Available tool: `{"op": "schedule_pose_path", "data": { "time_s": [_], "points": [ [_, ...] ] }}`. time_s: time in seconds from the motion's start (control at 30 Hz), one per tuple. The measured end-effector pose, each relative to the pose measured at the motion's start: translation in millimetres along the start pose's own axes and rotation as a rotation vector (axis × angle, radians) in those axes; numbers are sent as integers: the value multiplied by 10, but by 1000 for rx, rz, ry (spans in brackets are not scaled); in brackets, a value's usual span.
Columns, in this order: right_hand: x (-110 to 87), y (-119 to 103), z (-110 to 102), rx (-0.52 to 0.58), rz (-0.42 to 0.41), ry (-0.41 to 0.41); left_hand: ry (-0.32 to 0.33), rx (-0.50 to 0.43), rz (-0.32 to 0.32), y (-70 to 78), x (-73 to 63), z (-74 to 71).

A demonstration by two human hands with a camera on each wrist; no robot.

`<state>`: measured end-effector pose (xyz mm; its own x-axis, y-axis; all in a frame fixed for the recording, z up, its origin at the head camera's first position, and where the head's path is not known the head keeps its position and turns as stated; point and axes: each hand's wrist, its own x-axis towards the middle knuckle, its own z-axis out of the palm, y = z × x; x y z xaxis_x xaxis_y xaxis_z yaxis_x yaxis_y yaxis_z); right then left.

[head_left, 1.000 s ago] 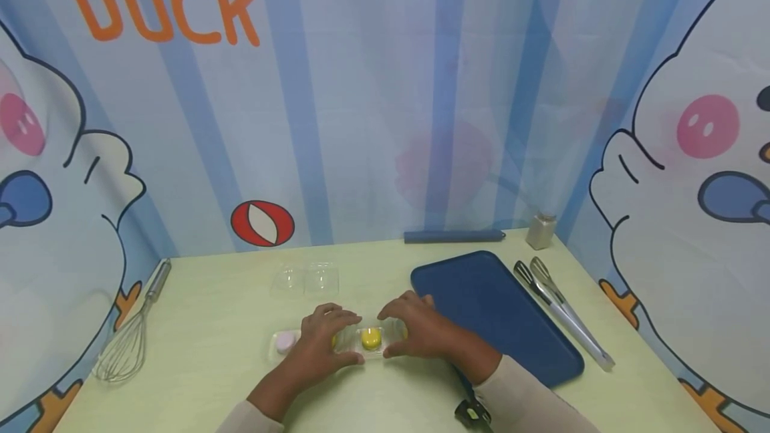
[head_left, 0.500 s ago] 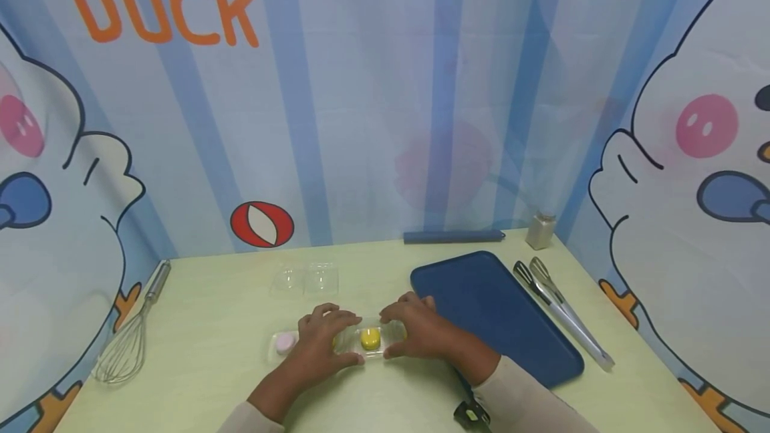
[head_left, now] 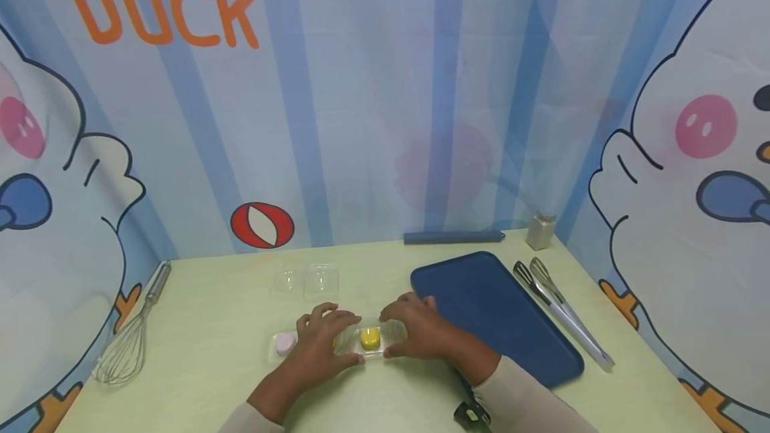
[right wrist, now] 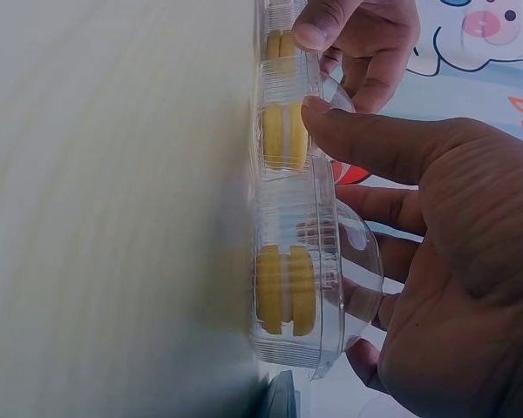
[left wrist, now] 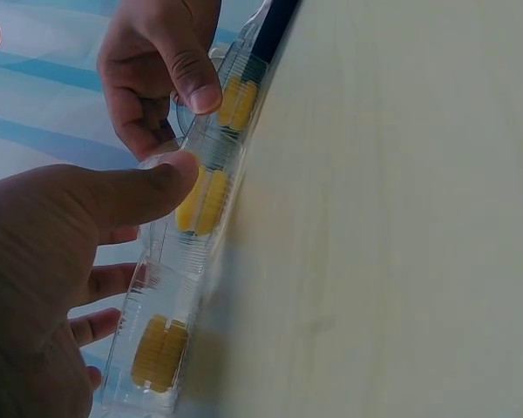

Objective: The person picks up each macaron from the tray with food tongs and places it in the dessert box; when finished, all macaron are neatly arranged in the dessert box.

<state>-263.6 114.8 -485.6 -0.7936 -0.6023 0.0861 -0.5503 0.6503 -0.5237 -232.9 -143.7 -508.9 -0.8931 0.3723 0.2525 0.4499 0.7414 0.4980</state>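
A long clear plastic macaron box [right wrist: 327, 244] lies on the table, with yellow macarons [head_left: 370, 338] inside and a pale pink macaron [head_left: 285, 343] at its left end. My left hand [head_left: 319, 343] grips the middle of the box, thumb on the near edge, fingers on the far side. My right hand [head_left: 418, 327] grips it near the right end in the same way. In the right wrist view a clear dome [right wrist: 363, 261] bulges between the box and the right fingers. The left hand hides part of the row in the head view.
Two clear lids [head_left: 321, 278] lie behind the box. To the right are a blue tray [head_left: 493, 313], tongs [head_left: 562, 313] and a small metal shaker [head_left: 541, 231]. A blue bar [head_left: 454, 238] lies along the back edge. At the far left rests a whisk [head_left: 135, 333].
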Motion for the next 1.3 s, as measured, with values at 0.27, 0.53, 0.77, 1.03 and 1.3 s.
{"op": "schedule_pose_path", "data": {
  "time_s": [0.27, 0.53, 0.77, 1.03, 1.3],
  "points": [
    [4, 22, -8, -5, -30, 9, 17, 14, 8, -26, 5, -49],
    [12, -3, -47, 18, -36, 7, 50, 17, -10, -86, 6, -163],
    [37, 4, -81, 33, -51, 12, 89, -7, -30, -150, 22, -320],
    [51, -42, -133, 68, -60, 1, 78, 5, -65, -247, 34, -406],
    [126, -136, -235, 66, -78, -15, 22, 14, -166, -350, 29, -477]
  ]
}}
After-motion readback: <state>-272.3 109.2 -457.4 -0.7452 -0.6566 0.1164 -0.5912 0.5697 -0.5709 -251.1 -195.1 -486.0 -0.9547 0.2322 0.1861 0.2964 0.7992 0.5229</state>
